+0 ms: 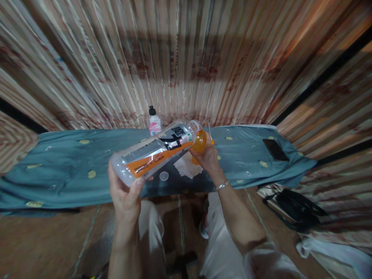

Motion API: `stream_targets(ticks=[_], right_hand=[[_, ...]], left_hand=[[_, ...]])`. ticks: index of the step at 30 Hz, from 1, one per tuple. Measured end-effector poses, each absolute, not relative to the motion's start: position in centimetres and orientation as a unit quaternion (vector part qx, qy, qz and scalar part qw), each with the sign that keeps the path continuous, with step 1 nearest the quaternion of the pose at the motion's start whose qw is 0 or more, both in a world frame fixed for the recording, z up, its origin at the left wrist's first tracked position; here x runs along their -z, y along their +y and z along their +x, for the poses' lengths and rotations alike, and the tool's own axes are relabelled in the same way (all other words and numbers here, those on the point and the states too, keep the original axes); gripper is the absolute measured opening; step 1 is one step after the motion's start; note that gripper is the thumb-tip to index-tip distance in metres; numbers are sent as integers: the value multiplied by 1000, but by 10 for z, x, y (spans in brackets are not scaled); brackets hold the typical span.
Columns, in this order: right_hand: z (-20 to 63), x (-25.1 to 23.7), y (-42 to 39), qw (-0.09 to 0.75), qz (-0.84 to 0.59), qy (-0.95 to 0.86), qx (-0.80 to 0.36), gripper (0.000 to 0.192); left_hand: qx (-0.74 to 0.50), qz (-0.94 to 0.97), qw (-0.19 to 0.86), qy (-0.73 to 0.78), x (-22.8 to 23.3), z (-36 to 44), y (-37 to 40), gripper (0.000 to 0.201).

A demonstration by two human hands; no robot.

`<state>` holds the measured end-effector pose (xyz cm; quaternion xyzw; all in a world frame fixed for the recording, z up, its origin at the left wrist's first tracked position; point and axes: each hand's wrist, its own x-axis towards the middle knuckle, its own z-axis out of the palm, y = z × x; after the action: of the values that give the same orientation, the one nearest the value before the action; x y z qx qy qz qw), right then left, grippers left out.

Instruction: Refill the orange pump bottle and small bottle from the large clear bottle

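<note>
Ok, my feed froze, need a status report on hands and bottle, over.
Left hand grips bottle base, bottle tipped, mouth at orange cup. Right hand holds cup. Nothing between them; cap on cloth below.

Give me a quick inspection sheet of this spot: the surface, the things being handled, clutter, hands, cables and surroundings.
Surface: low table under a blue-green cloth with small yellow round patterns.
Things in hand: large clear bottle with an orange label, tipped with its mouth against a small orange cup.
Clutter: small pump bottle with a pink label at the back edge; dark phone lying flat at the right; white napkin and a round cap under the bottle.
Hands: left hand has its grip on the bottle's base; right hand, bracelet on its wrist, holds the cup.
Cables: nothing seen.
Surroundings: striped curtain behind; black bag on the floor, right.
</note>
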<state>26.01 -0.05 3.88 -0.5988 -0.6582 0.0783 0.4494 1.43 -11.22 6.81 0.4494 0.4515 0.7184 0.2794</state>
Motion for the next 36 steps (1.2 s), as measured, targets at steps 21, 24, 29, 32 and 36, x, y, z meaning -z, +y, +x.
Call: stream_targets(ticks=[21,24,29,32,36], right_hand=[[262,-32,2,458,-594,-658,-70,81],[262,-35,2,461,-592,-657,-75,79],[262,-34,2,457,-595,-657,-77,80],[263,-33,1,462,-595,-654,-71,81],[263,-33,-1,459,-594,-657,-75,82]], left_hand=[[-721,434,302,448,-76,23,-116,74],[-722,425,310,450,-72,21,-115,77],[-720,419,313,455,-66,18,-115,91],[-704,416,307,487,-67,20,-117,98],[-704,400,310,498,-64,19,-117,103]])
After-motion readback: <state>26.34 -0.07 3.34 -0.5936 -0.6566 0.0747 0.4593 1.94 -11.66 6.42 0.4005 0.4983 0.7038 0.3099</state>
